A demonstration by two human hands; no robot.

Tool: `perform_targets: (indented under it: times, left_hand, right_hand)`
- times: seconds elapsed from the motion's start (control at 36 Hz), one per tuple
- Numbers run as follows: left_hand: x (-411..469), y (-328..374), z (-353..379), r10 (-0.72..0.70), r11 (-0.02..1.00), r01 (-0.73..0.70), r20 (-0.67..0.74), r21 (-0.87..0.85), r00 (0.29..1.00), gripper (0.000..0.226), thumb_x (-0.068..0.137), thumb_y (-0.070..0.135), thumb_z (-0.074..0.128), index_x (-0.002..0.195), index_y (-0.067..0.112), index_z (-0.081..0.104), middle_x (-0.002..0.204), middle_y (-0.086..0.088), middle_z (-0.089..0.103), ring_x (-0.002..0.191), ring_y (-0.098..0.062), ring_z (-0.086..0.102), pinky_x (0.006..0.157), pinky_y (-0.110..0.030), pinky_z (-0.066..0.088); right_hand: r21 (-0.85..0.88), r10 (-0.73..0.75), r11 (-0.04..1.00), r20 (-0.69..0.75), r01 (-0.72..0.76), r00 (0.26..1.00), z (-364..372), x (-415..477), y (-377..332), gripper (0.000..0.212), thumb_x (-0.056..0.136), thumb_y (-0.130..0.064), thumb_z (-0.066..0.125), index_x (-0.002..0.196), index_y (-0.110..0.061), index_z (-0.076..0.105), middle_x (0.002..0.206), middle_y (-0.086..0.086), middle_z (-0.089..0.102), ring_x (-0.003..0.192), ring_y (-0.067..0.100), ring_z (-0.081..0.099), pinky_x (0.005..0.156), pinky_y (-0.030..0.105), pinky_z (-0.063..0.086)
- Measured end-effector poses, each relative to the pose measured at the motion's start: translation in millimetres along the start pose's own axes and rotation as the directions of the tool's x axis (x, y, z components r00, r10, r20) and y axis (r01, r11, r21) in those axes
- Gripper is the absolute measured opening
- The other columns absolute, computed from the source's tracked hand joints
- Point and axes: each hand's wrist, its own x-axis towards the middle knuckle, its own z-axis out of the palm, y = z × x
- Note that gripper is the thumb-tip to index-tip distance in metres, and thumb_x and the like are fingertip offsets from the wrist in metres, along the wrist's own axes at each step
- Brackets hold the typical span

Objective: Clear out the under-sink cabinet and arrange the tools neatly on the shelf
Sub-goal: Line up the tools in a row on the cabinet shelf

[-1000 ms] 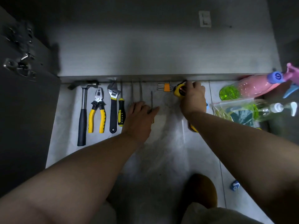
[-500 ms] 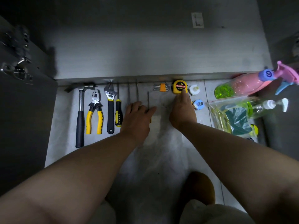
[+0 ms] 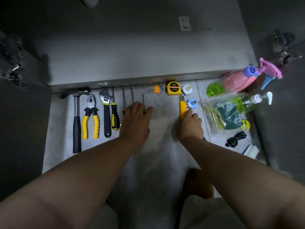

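Observation:
Tools lie in a row on the pale floor before the cabinet: a hammer (image 3: 76, 123), yellow pliers (image 3: 91, 116), an adjustable wrench (image 3: 106, 111), a black-and-yellow screwdriver (image 3: 115, 118) and thin metal screwdriver shafts (image 3: 132, 95). My left hand (image 3: 136, 119) rests flat on the handles of those thin screwdrivers, hiding them. A set of hex keys (image 3: 155, 89) and a yellow tape measure (image 3: 173, 88) lie near the cabinet edge. My right hand (image 3: 190, 124) grips a yellow utility knife (image 3: 182, 108), its tip pointing toward the tape measure.
The steel cabinet floor (image 3: 140, 52) lies beyond the tools, with open doors at both sides. At right lie a pink spray bottle (image 3: 237, 80), a pump bottle (image 3: 254, 100), a clear bag of sponges (image 3: 226, 116), two small caps (image 3: 192, 102), a black bundle (image 3: 235, 139) and a brush (image 3: 250, 151).
My right hand let go of the tape measure near the cabinet edge, drew back and now holds the yellow utility knife. My left hand stayed on the thin screwdrivers.

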Motion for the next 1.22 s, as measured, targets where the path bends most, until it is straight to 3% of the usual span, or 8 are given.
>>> perform_targets:
  times: [0.22, 0.42, 0.53, 0.64, 0.72, 0.83, 0.94, 1.22]
  left_hand:
    - [3, 18, -4, 0.049, 0.978, -0.056, -0.037, -0.203, 0.998, 0.046, 0.084, 0.01, 0.057, 0.129, 0.017, 0.057, 0.12, -0.005, 0.057, 0.114, -0.028, 0.05, 0.092, -0.041, 0.044]
    - [4, 30, -3, -0.111, 0.688, 0.196, 0.166, -0.699, 0.98, 0.031, 0.101, 0.027, 0.057, 0.13, 0.014, 0.055, 0.115, -0.009, 0.066, 0.104, -0.027, 0.063, 0.083, -0.043, 0.054]
    - [14, 34, -2, -0.203, 0.581, 0.377, 0.321, -0.721, 0.925, 0.03, 0.102, 0.032, 0.058, 0.079, 0.014, 0.051, 0.07, -0.003, 0.049, 0.062, -0.016, 0.049, 0.052, -0.028, 0.031]
    - [17, 32, 0, -0.191, 0.578, 0.387, 0.341, -0.719, 0.92, 0.036, 0.1, 0.023, 0.061, 0.068, 0.016, 0.047, 0.063, 0.0, 0.045, 0.055, -0.012, 0.048, 0.049, -0.027, 0.03]
    - [18, 32, 1, -0.242, 0.523, 0.414, 0.336, -0.745, 0.91, 0.032, 0.097, 0.024, 0.067, 0.072, 0.014, 0.049, 0.064, 0.004, 0.051, 0.047, 0.003, 0.057, 0.04, -0.012, 0.036]
    - [18, 34, 1, -0.278, 0.582, 0.451, 0.356, -0.676, 0.892, 0.043, 0.089, 0.048, 0.073, 0.093, 0.009, 0.056, 0.08, -0.005, 0.056, 0.07, -0.018, 0.056, 0.056, -0.03, 0.038]
    - [18, 41, 4, -0.318, 0.58, 0.485, 0.366, -0.654, 0.874, 0.043, 0.087, 0.053, 0.072, 0.084, 0.018, 0.047, 0.076, -0.001, 0.05, 0.076, -0.027, 0.057, 0.059, -0.033, 0.037]
    - [25, 57, 7, -0.417, 0.617, 0.505, 0.294, -0.603, 0.86, 0.05, 0.092, 0.037, 0.071, 0.122, 0.007, 0.046, 0.114, -0.014, 0.064, 0.105, -0.037, 0.064, 0.079, -0.043, 0.054]
  right_hand:
    - [0.133, 0.088, 0.984, 0.192, -0.115, 0.977, 2, 2, -5, 0.038, 0.09, -0.033, 0.064, 0.118, -0.011, 0.051, 0.118, 0.012, 0.06, 0.11, 0.032, 0.06, 0.088, 0.043, 0.049]
    - [0.381, -0.195, 0.921, 0.27, 0.081, 0.943, 0, -27, -24, 0.028, 0.087, -0.033, 0.066, 0.103, -0.012, 0.059, 0.101, 0.01, 0.068, 0.096, 0.031, 0.064, 0.081, 0.04, 0.053]
    - [0.473, -0.334, 0.866, 0.309, 0.161, 0.89, -7, -37, -25, 0.031, 0.083, -0.024, 0.072, 0.107, -0.007, 0.062, 0.1, 0.012, 0.069, 0.094, 0.031, 0.065, 0.086, 0.047, 0.054]
    - [0.471, -0.368, 0.865, 0.357, 0.174, 0.859, -12, -41, -7, 0.033, 0.084, -0.04, 0.074, 0.106, -0.018, 0.064, 0.102, 0.001, 0.067, 0.094, 0.02, 0.065, 0.085, 0.038, 0.054]
    - [0.266, -0.278, 0.942, 0.278, 0.204, 0.919, -15, -37, 18, 0.037, 0.089, -0.042, 0.066, 0.116, -0.017, 0.059, 0.117, 0.004, 0.052, 0.095, 0.025, 0.062, 0.081, 0.037, 0.052]
    - [0.024, 0.003, 1.0, 0.106, -0.006, 0.994, -20, -27, 42, 0.035, 0.092, -0.022, 0.055, 0.123, -0.016, 0.042, 0.134, 0.012, 0.034, 0.108, 0.035, 0.059, 0.079, 0.043, 0.049]
    - [-0.036, 0.205, 0.979, 0.203, -0.202, 0.958, -20, -16, 58, 0.05, 0.091, -0.011, 0.057, 0.135, -0.009, 0.036, 0.145, 0.017, 0.028, 0.122, 0.039, 0.053, 0.093, 0.048, 0.048]
    - [0.109, 0.082, 0.988, 0.257, -0.113, 0.963, -3, -8, 37, 0.031, 0.092, -0.022, 0.057, 0.122, -0.013, 0.053, 0.114, 0.011, 0.061, 0.105, 0.032, 0.062, 0.09, 0.044, 0.054]
